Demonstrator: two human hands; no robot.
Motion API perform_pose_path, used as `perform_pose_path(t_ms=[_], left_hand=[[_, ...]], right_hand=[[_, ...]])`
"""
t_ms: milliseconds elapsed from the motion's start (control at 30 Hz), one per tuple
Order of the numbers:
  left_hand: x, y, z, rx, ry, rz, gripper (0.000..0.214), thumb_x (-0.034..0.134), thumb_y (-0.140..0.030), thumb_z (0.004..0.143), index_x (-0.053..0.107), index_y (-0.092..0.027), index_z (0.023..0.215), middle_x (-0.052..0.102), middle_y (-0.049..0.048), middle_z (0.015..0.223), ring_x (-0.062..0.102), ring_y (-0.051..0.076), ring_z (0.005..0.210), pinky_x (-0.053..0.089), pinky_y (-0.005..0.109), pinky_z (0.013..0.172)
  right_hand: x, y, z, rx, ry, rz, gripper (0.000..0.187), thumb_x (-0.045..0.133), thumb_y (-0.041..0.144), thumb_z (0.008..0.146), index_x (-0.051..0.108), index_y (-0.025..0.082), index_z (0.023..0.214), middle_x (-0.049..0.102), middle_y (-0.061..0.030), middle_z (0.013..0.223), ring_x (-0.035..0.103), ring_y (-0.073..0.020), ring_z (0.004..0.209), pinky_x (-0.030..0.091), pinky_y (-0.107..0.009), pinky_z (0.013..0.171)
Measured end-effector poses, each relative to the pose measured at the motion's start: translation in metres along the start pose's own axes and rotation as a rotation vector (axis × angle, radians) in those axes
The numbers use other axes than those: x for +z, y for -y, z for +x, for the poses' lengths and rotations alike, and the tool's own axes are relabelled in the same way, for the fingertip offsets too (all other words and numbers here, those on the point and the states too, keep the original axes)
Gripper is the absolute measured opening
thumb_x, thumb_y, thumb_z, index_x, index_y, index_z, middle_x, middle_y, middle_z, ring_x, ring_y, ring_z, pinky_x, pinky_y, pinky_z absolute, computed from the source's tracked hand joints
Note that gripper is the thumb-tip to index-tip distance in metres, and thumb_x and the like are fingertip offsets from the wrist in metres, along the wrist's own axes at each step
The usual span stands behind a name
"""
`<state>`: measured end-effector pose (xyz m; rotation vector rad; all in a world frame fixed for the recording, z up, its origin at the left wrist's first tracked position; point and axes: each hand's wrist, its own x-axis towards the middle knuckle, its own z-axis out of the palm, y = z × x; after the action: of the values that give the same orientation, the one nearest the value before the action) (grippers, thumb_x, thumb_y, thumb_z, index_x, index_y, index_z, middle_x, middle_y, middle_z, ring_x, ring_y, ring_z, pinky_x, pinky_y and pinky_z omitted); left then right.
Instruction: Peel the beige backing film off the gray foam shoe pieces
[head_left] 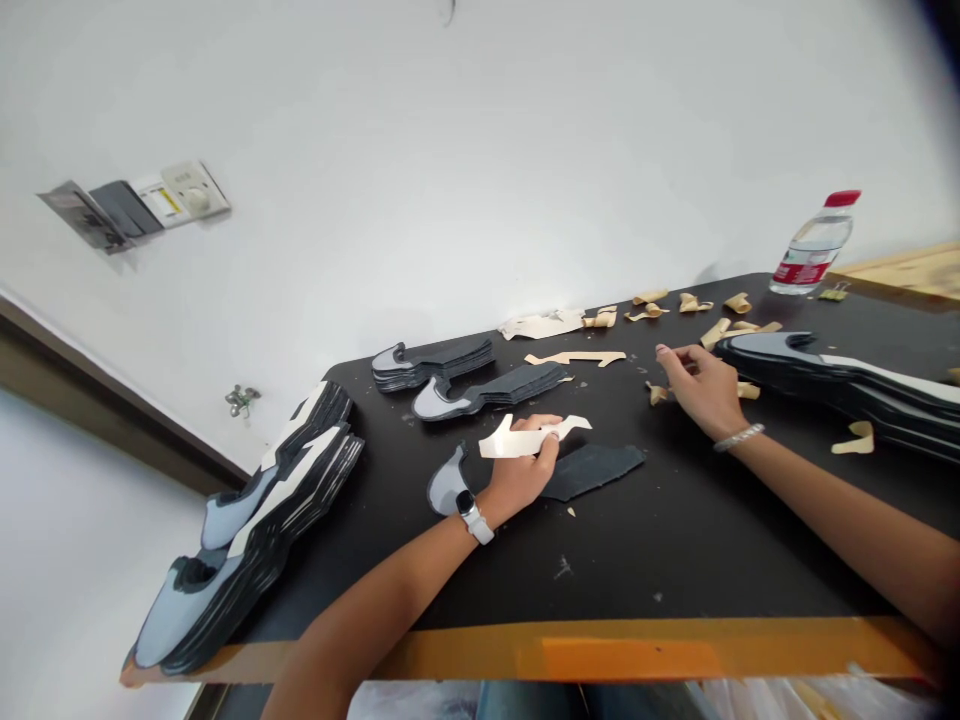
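Holding one white cut-out [517, 443] in my left hand [521, 478], over a single dark piece [596, 472] on the black table [525, 580]! My right hand [701, 388] is up, fingers curled; whether they pinch anything, I can't tell. Five dark stacks [281, 540]: two left, two mid-table, one right. One red-capped bottle [816, 242], label unreadable, fill level unclear.

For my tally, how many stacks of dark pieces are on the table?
5 in view: two overlapping left stacks, two back stacks toward the wall, and one right stack, cut off by the frame. Others may be hidden.
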<state>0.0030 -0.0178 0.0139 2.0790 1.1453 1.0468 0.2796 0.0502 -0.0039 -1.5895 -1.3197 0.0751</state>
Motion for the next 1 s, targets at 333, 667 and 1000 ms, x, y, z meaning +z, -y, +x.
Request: perform_pose_path(t_ms=[333,667,1000], left_hand=[[-0.001,0.001,-0.003,0.013,0.198,-0.283,0.028,0.045,-0.039,0.088,0.056,-0.016,0.077,0.060,0.0056,0.084,0.059,0.017,0.082,0.047,0.031,0.082],[-0.008,-0.009,0.000,0.300,0.562,-0.324,0.044,0.052,-0.052,0.081,0.057,-0.017,0.057,0.065,0.0082,0.081,0.061,0.021,0.084,0.048,0.037,0.086],[-0.008,-0.002,0.006,0.030,0.667,-0.565,0.052,0.042,-0.061,0.083,0.063,-0.017,0.064,0.067,0.0095,0.095,0.062,0.023,0.091,0.048,0.035,0.084]], right_hand=[[0.002,0.083,-0.057,-0.565,0.372,0.182,0.034,0.051,0.035,0.088,0.055,0.023,0.119,0.057,-0.0096,0.117,0.051,-0.0242,0.113,0.041,-0.044,0.098],[-0.001,0.113,-0.088,-0.235,0.977,0.652,0.041,0.046,0.045,0.089,0.053,0.027,0.126,0.065,-0.0059,0.110,0.065,-0.0191,0.084,0.056,-0.031,0.068],[0.000,0.108,-0.081,0.094,0.789,0.822,0.025,0.061,0.044,0.080,0.055,0.019,0.076,0.055,0.0020,0.064,0.054,-0.0101,0.053,0.047,-0.022,0.047]])
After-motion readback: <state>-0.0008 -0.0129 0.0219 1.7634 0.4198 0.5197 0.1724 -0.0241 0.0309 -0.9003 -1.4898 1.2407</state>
